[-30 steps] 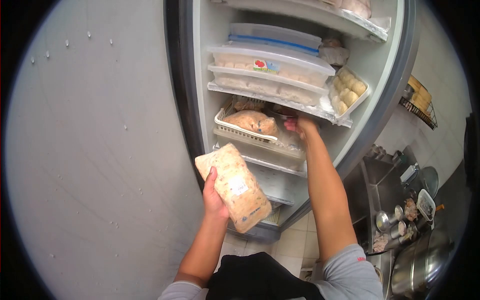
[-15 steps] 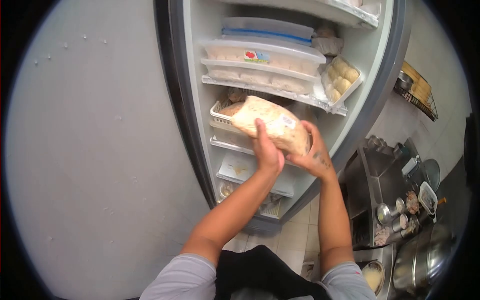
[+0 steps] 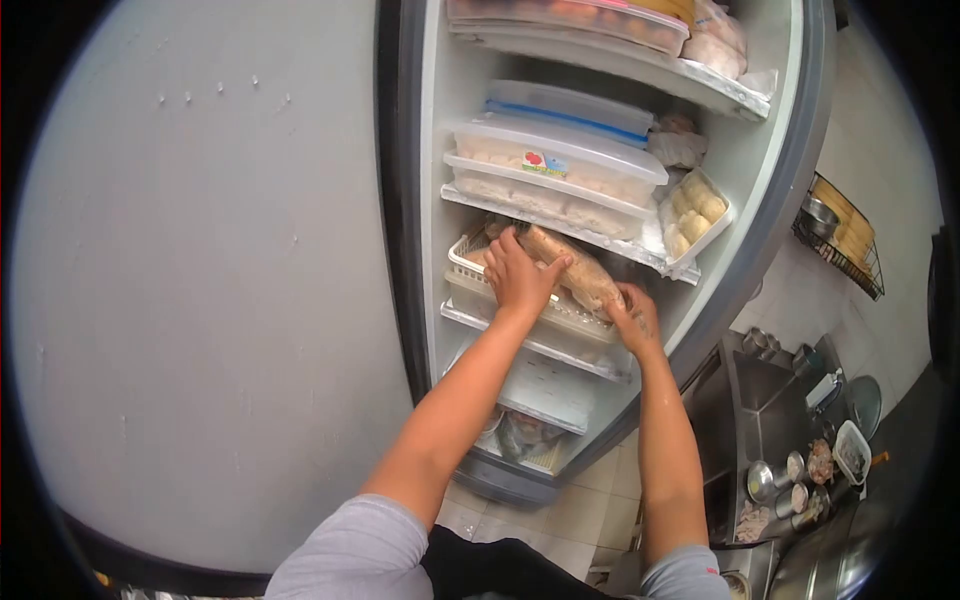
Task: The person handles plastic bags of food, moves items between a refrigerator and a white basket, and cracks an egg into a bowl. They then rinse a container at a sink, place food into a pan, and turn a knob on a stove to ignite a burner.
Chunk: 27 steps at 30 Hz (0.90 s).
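Holding packet (image 3: pixel 577 268), left hand (image 3: pixel 518 277), right hand (image 3: pixel 637 322), under shelf (image 3: pixel 600 236); tiled floor (image 3: pixel 612 485).

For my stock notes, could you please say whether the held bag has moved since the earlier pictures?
Yes: in the view, the held bag has moved up and rightward against the white basket, from below it to its right end.

The tall door (image 3: pixel 220 280) at left looks smooth and satin grey; the basket (image 3: pixel 470 262) is matt white plastic; the sink (image 3: pixel 765 385) at right is dull metal.
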### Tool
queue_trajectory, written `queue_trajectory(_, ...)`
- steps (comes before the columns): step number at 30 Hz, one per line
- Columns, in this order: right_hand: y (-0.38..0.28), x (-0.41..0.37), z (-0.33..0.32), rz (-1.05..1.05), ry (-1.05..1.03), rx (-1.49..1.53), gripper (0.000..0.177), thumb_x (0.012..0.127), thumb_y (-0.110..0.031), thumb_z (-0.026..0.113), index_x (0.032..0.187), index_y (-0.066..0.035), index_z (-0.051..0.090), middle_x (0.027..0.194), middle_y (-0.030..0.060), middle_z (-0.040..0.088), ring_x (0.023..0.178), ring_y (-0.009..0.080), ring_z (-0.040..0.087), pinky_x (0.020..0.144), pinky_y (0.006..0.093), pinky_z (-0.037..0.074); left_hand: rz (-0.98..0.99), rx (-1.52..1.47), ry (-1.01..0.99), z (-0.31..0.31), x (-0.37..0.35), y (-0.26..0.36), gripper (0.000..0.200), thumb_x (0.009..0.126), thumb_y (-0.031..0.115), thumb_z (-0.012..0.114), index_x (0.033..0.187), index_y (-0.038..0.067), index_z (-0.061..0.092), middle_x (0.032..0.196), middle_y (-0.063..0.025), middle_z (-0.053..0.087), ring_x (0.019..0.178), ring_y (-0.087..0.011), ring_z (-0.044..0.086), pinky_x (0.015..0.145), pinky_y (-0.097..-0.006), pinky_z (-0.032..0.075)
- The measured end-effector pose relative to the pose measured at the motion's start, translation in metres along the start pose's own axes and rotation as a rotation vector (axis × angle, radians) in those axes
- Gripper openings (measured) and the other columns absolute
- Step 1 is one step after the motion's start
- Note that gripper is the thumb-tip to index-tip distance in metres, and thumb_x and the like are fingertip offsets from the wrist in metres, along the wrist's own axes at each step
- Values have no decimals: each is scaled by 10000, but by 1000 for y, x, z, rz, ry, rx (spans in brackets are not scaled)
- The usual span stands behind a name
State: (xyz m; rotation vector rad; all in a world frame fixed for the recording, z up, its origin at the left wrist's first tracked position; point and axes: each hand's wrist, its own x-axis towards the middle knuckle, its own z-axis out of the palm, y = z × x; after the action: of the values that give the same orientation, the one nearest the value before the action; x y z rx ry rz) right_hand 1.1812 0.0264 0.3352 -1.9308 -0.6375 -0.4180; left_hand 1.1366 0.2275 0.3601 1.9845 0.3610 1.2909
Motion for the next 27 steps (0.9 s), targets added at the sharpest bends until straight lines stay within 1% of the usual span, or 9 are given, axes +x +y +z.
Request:
queue_trajectory(3,-11,-10,2,-102,19,-352,282,757,-178,669,997,-32,644,1001,136,647,1003,295,587,918,395,411,103,129,-122,-4,1,1,666,700,337,777,1228,73,469,1162,-145,473,1123,-349,401,963,-462,303)
queue_trajectory(7,15,-13,12,-203,54,-358,241,781,-212,680,959,-53,647,995,111,641,1029,280,570,951,393,379,172,146,-92,-12,-24,-17,483,763,237,685,1190,94,511,1140,-137,483,1099,-335,414,944,-456,311)
queue_trajectory(9,45,-11,19,-299,165,-365,249,790,-230,683,973,-64,652,1047,108,637,1032,288,572,952,396,386,359,-29,55,-43,-57,-2,414,764,214,663,1134,71,543,1119,-138,492,1062,-333,433,930,-450,325)
queue_trajectory(10,50,-13,20,-211,194,-349,248,802,-239,667,982,-69,653,1070,123,631,1058,293,561,956,409,387,444,-136,-7,-73,-79,9,406,758,210,670,1115,56,553,1121,-144,497,1058,-343,444,929,-446,331)
queue_trajectory(12,38,-26,15,-398,257,-474,262,847,-230,618,1022,-37,648,1081,143,624,1066,317,550,943,413,401,493,-187,-27,-133,-136,18,343,746,184,675,1055,58,597,1117,-144,518,1052,-334,476,887,-438,372)
queue_trajectory(14,-11,-58,38,-254,389,-161,252,879,-214,614,1043,-25,640,1074,122,624,1008,258,564,909,367,420,468,-233,-92,-189,-192,11,295,728,155,676,1002,61,617,1106,-130,537,1026,-312,500,857,-429,393)
queue_trajectory(18,-76,-136,109,-183,42,116,251,887,-197,619,1064,-19,626,1051,98,620,962,206,568,871,334,431,485,-91,99,-293,-279,-7,308,694,108,663,997,84,616,1093,-97,560,995,-275,521,846,-415,392)
queue_trajectory(23,-140,-219,141,-212,-202,301,271,889,-184,625,1089,-1,612,1044,85,619,920,192,571,837,315,449,109,405,511,-411,-358,-20,415,674,74,632,1064,48,494,1053,-141,541,976,-294,508,865,-401,374)
queue_trajectory(27,-202,-267,127,-326,-231,363,210,847,-120,649,1023,-7,624,1001,74,624,908,196,579,831,316,444,-157,770,546,-501,-388,-58,373,700,102,655,1026,20,493,1035,-156,515,1007,-338,470,904,-410,368)
